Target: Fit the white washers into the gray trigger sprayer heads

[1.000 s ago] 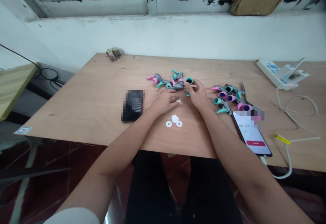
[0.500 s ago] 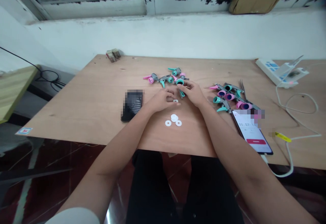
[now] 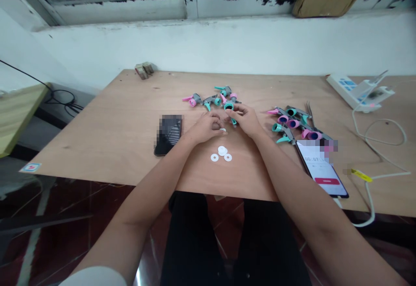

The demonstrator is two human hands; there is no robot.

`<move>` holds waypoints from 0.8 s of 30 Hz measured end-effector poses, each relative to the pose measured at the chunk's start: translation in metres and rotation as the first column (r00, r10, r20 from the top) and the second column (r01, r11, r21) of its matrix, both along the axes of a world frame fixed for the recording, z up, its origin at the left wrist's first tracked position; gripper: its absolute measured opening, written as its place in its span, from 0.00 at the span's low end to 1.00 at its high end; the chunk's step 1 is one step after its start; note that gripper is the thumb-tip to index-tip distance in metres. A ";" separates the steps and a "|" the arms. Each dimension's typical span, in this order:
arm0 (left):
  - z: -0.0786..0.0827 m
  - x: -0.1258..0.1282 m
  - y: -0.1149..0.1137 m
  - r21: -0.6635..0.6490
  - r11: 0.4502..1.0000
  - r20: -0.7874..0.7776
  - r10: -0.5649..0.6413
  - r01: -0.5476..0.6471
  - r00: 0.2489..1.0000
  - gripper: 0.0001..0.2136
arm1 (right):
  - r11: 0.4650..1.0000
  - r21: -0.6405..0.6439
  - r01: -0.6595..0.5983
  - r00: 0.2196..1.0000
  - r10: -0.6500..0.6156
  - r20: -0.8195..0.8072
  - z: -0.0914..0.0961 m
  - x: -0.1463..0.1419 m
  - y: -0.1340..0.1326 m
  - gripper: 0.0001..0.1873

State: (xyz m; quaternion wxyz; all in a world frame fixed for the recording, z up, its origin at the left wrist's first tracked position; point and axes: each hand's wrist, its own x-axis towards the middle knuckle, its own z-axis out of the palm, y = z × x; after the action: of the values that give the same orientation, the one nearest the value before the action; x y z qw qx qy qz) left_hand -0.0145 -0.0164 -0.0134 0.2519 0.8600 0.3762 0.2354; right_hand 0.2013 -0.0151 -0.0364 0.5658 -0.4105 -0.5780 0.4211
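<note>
Here's the right hand (image 3: 247,119), on the right, with its fingers closed around a teal-collared spray head (image 3: 229,106), the dark round opening of the collar facing up and toward the near side, the teal trigger hanging below by the fingertips. Across from it on the left comes the left hand (image 3: 205,128), low over the wooden table (image 3: 97,138), fingers curled, thumb and fingertips right at a white washer (image 3: 223,131); whether they pinch it or merely touch it, I cannot tell. On the near side, between the forearms, lies a little cluster of white washers (image 3: 222,151), some overlapping. Just beyond the hands, on the far side, sits a loose group of pink and teal spray heads (image 3: 212,101), and over to the right there's a second, tighter heap of spray heads (image 3: 293,123). Just nearer than that heap rests a lit phone (image 3: 321,175), timer digits showing; a black phone (image 3: 168,135) lies left of the left hand. Far right, a white power strip (image 3: 346,87) carries plugged-in chargers (image 3: 377,95).
</note>
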 end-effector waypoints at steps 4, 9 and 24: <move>-0.004 0.002 -0.003 -0.047 0.999 0.113 0.025 -0.020 0.993 0.08 | 1.000 -0.004 0.009 1.000 -0.009 -0.012 -0.001 0.000 -0.001 0.30; -0.008 0.010 0.002 -0.216 0.971 0.540 0.209 -0.105 0.816 0.09 | 1.000 -0.004 -0.002 1.000 0.001 -0.019 -0.005 0.001 -0.002 0.30; -0.003 0.019 -0.004 -0.330 0.943 0.734 0.290 -0.051 0.614 0.18 | 0.976 0.216 -0.016 0.994 -0.007 0.105 -0.010 -0.018 -0.014 0.23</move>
State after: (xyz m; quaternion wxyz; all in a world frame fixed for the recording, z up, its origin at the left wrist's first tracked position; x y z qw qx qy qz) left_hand 0.0041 -0.0201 -0.0166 0.4820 0.5911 0.3414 0.5493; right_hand 0.1837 -0.0293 -0.0460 0.5750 -0.3668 -0.6502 0.3347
